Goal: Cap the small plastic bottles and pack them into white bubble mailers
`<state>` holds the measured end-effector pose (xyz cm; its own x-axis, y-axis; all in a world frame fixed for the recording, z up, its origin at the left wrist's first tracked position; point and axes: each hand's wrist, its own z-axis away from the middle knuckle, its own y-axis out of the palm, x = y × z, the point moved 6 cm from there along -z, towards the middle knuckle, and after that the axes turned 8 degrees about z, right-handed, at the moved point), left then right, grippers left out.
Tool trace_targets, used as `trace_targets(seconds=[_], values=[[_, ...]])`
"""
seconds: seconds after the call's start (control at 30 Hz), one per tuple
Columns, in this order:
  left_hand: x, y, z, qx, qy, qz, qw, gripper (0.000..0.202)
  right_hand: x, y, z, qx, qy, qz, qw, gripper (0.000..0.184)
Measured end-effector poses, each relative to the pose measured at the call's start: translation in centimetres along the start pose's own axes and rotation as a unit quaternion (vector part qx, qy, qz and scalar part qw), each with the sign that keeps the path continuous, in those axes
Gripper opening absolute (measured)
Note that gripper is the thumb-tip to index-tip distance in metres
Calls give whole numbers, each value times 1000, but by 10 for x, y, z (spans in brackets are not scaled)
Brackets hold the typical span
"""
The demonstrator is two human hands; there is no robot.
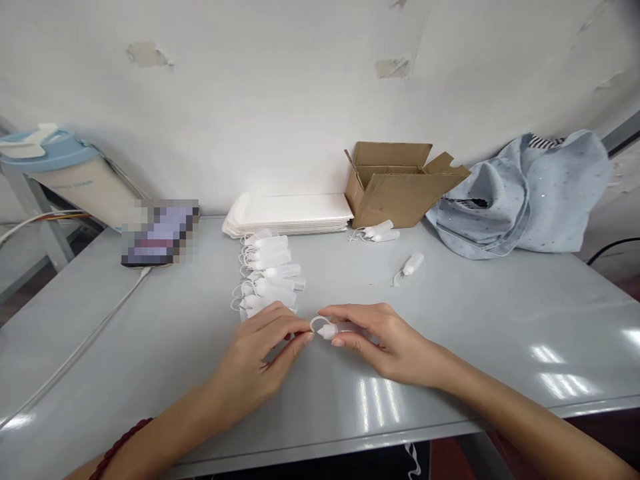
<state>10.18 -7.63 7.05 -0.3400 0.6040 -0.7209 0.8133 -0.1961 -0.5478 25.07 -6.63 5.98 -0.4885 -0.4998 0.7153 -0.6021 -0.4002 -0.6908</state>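
Working from the remote view, I read the left hand (263, 353) first. It rests low over the grey table (475, 320) with its fingers curled, and thumb and forefinger appear pinched on the ring at the tip end of the small white bottle (334, 330). The bottle lies at 3 o'clock from this hand and touches its fingertips. Its long axis runs 9 to 3 o'clock, tip toward 9. The right hand (387, 343) grips the bottle's body from the 3 o'clock side, thumb above and fingers beneath, hiding most of the body. I judge that this hand carries the weight, while the left takes only the tip. The bottle sits between both hands, just above the table and near its front edge. A row of like bottles (270, 277) lies close by at 12 o'clock from the left hand. Loose bottles (411, 265) lie at 12 to 1 o'clock from the right hand, in front of the cardboard box (395, 187).
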Motion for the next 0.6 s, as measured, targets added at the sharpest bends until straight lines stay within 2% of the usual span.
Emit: trace_targets(seconds=[0.13,0.6], values=[[-3,4,2,4,17,23,1000,16,0,3,1,19,0,-4,1000,31],[0,7,3,31,-10,54,998,16,0,7,3,50,18,-19,998,29]])
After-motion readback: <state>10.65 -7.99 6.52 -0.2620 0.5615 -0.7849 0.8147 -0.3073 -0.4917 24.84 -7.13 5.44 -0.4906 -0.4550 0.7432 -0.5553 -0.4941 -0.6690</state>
